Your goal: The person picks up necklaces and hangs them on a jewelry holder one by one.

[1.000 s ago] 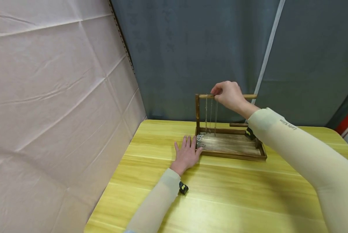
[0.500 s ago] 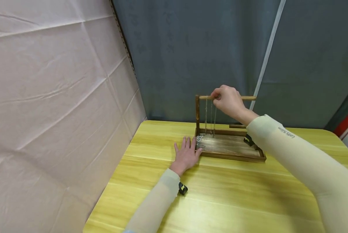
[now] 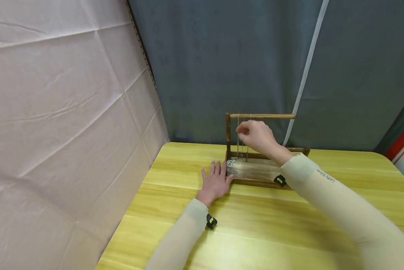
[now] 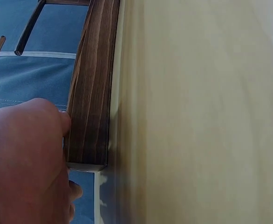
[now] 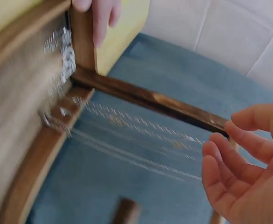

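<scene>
A dark wooden jewellery stand [image 3: 227,135] sits at the far side of the yellow table [image 3: 256,225], with a top bar [image 3: 269,116] over a tray base [image 3: 256,182]. Thin chains [image 3: 238,140] hang from the bar, and more silver chains [image 3: 231,164] lie heaped at the tray's left end. My left hand [image 3: 217,170] lies flat on the table, its thumb against the tray's left end [image 4: 92,93]. My right hand [image 3: 243,131] hovers below the bar beside the hanging chains [image 5: 141,135]. Its fingers [image 5: 229,172] are loosely curled and hold nothing.
A pale fabric wall [image 3: 63,112] rises along the table's left edge. A grey-blue curtain [image 3: 222,56] hangs behind the stand, with a white pole [image 3: 306,63] leaning across it. The table extends toward me in front of the stand.
My right hand has left the top bar and dropped to mid-height in front of the hanging chains. The left hand has stayed put.
</scene>
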